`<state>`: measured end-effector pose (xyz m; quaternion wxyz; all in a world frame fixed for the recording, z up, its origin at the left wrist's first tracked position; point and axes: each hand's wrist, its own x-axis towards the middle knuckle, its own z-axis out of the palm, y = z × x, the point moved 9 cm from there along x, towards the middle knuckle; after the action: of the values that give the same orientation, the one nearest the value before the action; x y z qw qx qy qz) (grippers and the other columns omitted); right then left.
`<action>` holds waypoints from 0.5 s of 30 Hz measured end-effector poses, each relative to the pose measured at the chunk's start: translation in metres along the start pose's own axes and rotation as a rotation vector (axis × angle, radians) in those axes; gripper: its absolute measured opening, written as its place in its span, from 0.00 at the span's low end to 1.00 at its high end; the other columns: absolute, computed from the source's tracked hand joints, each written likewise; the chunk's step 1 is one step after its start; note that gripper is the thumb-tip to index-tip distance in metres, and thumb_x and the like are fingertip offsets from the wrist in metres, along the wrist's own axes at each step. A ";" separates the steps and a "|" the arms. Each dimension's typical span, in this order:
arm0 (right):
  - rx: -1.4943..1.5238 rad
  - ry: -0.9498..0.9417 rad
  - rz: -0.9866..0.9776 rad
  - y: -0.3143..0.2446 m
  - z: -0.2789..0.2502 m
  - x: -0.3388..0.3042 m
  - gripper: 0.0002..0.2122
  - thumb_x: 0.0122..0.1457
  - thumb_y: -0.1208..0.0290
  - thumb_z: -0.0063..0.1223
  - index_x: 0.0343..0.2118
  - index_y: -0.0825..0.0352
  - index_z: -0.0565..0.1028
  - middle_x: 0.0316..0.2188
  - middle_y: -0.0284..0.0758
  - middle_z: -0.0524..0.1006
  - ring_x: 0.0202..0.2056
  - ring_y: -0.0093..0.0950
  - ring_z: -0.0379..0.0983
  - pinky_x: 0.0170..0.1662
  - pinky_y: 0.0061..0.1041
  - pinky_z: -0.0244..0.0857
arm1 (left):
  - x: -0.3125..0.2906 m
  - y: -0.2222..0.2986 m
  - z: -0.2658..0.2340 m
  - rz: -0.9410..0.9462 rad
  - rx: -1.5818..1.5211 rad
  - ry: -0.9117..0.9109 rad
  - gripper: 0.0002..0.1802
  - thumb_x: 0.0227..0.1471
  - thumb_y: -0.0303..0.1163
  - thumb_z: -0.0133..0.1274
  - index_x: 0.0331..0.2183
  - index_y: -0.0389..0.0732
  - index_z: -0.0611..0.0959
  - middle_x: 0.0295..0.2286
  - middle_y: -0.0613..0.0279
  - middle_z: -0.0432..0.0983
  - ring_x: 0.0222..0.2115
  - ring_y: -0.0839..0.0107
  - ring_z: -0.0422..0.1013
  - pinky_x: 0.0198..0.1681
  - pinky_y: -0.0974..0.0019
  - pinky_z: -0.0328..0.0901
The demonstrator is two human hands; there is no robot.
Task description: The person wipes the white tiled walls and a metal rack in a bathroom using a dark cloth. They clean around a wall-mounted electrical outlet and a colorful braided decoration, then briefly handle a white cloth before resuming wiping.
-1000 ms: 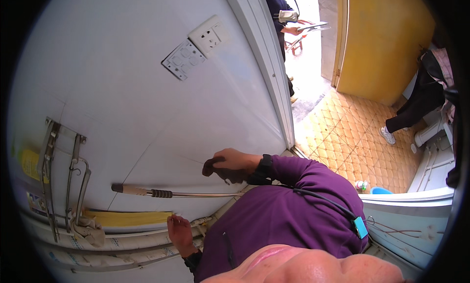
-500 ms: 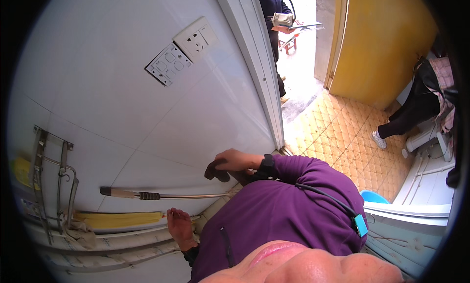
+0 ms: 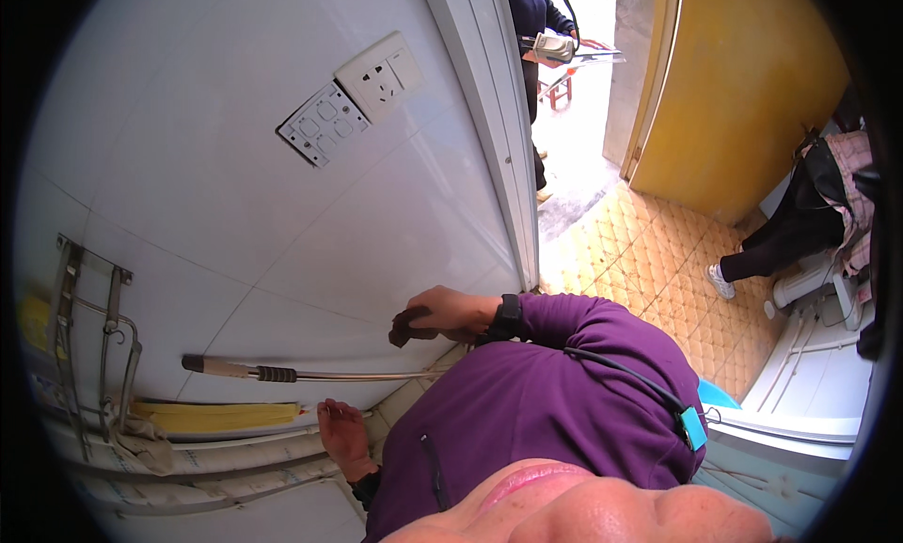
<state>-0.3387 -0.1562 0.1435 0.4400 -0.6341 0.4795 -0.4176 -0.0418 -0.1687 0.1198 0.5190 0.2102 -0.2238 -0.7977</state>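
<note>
My right hand (image 3: 451,313) is closed around a crumpled dark brown cloth (image 3: 406,328), close to the white tiled wall (image 3: 376,214). The cloth's lower part hangs out past my fingers; whether it presses on the wall, I cannot tell. Lower down and to the left, my left hand (image 3: 345,438) is raised with loosely curled fingers and nothing visible in it. It is close to the end of a yellow cloth (image 3: 221,416) hanging along a rail. Between my hands and the wall runs a metal pole (image 3: 339,377) with a brown and beige grip.
A wall socket (image 3: 381,76) sits beside an uncovered switch plate (image 3: 323,125). At left is a folding metal rack (image 3: 108,317) with a rag (image 3: 141,444). One person (image 3: 541,35) stands in the doorway holding things; another's leg (image 3: 781,228) shows near the yellow door (image 3: 738,92).
The cloth in my right hand has bunched up and shifted slightly left. My left hand stays nearly in place. The whole view has shifted slightly.
</note>
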 end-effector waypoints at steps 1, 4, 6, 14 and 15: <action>-0.025 -0.008 0.008 0.001 0.000 0.000 0.13 0.52 0.66 0.49 0.36 0.69 0.72 0.31 0.42 0.75 0.34 0.34 0.72 0.38 0.29 0.64 | 0.000 -0.001 0.000 -0.002 -0.005 0.001 0.08 0.55 0.32 0.44 0.36 0.44 0.76 0.36 0.66 0.74 0.35 0.70 0.70 0.40 0.63 0.65; -0.067 -0.026 0.008 0.004 -0.001 0.001 0.12 0.52 0.67 0.49 0.37 0.68 0.72 0.31 0.40 0.75 0.35 0.32 0.71 0.39 0.27 0.64 | 0.001 -0.005 0.001 -0.008 -0.010 -0.008 0.08 0.55 0.32 0.44 0.36 0.44 0.77 0.36 0.66 0.74 0.36 0.71 0.70 0.40 0.63 0.65; -0.061 -0.027 -0.005 0.005 -0.002 0.002 0.12 0.52 0.67 0.49 0.37 0.68 0.72 0.31 0.40 0.75 0.35 0.32 0.71 0.39 0.28 0.64 | 0.001 -0.007 0.002 -0.012 -0.014 -0.015 0.08 0.55 0.32 0.44 0.36 0.45 0.77 0.36 0.66 0.74 0.36 0.71 0.70 0.40 0.63 0.65; -0.073 -0.047 0.001 0.003 -0.003 -0.003 0.13 0.51 0.65 0.49 0.36 0.68 0.73 0.32 0.43 0.75 0.36 0.36 0.72 0.39 0.30 0.64 | -0.001 -0.018 0.003 -0.050 -0.071 -0.005 0.08 0.55 0.32 0.44 0.36 0.45 0.77 0.36 0.66 0.74 0.36 0.71 0.69 0.40 0.63 0.65; -0.028 -0.050 0.019 0.003 -0.004 -0.005 0.14 0.51 0.64 0.50 0.35 0.68 0.73 0.32 0.44 0.75 0.36 0.37 0.72 0.39 0.31 0.64 | -0.001 -0.018 0.003 -0.047 -0.059 -0.006 0.08 0.55 0.32 0.45 0.35 0.45 0.77 0.36 0.66 0.74 0.36 0.71 0.69 0.41 0.63 0.65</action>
<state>-0.3440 -0.1527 0.1414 0.4469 -0.6460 0.4802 -0.3904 -0.0564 -0.1604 0.1119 0.5054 0.1973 -0.1967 -0.8166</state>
